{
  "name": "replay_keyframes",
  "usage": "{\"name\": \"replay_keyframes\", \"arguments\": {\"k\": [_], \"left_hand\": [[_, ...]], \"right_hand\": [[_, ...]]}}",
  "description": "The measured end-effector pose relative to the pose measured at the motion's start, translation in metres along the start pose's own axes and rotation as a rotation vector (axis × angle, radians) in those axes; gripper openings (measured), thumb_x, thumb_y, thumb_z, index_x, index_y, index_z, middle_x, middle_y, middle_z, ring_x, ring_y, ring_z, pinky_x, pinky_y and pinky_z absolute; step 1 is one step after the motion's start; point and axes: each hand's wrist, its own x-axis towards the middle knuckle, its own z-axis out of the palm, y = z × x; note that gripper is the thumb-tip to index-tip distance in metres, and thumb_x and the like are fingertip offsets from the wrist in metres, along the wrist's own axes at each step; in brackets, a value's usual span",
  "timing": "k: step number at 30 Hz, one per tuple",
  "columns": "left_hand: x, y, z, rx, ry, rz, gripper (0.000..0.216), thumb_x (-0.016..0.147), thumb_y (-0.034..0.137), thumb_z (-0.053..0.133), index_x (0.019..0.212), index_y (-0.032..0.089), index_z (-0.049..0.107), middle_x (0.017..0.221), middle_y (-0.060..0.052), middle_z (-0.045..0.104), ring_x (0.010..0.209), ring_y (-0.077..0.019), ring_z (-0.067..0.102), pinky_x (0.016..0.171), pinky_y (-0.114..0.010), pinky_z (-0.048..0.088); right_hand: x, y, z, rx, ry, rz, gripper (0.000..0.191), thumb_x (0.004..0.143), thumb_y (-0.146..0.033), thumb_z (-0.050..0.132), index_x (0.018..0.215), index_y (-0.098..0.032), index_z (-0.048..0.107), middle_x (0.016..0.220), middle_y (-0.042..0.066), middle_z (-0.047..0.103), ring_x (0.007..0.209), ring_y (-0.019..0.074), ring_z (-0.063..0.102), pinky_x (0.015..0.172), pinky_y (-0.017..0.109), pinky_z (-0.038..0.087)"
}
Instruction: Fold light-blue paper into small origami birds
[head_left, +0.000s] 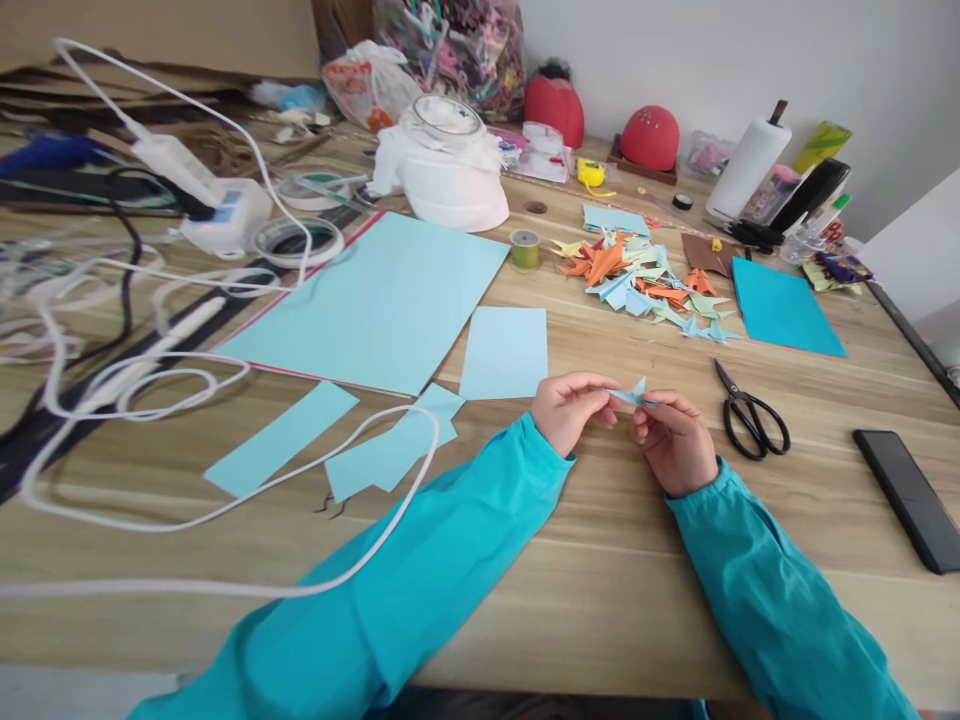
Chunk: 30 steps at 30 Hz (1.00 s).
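On the left, a white cord (pixel 187 588) loops across the table (pixel 600 620). Behind, a white bag (pixel 371 85) bulges; its contents I cannot make out. Next, a larger clear bag (pixel 457 50) is packed with pink, purple and other coloured pieces. The left hand (pixel 562 410), thumb and fingers nearly closed, pinches 1 end of a folded blue paper (pixel 635 396), held up between the 2 hands. The right hand (pixel 677 445), fingers curled, pinches its other end. Scissors (pixel 750 415) lie near it. Beyond, a clear cup (pixel 798 248) holds a green-capped pen (pixel 834 210).
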Motion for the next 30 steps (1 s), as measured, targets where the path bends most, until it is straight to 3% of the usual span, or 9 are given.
{"name": "replay_keyframes", "arguments": {"k": [22,30], "left_hand": [[-0.0007,-0.0028,-0.0006,0.005,0.016,0.022,0.013,0.062,0.021,0.065,0.069,0.01,0.068,0.056,-0.003,0.065,0.043,-0.0124,0.057,0.047,-0.028,0.051],[-0.0025,-0.003,0.0044,-0.019,-0.084,-0.021,0.029,0.057,0.016,0.069,0.085,0.01,0.067,0.068,-0.004,0.068,0.053,-0.012,0.061,0.051,-0.024,0.052]], "right_hand": [[-0.001,-0.0005,0.0008,-0.024,-0.006,0.004,0.007,0.059,-0.014,0.069,0.065,-0.018,0.067,0.051,0.0,0.064,0.041,0.0084,0.053,0.039,0.018,0.04],[-0.0047,-0.001,0.0037,-0.058,-0.082,-0.012,0.005,0.059,-0.015,0.069,0.064,-0.018,0.068,0.052,0.001,0.065,0.043,0.0096,0.056,0.039,0.018,0.042]]}}
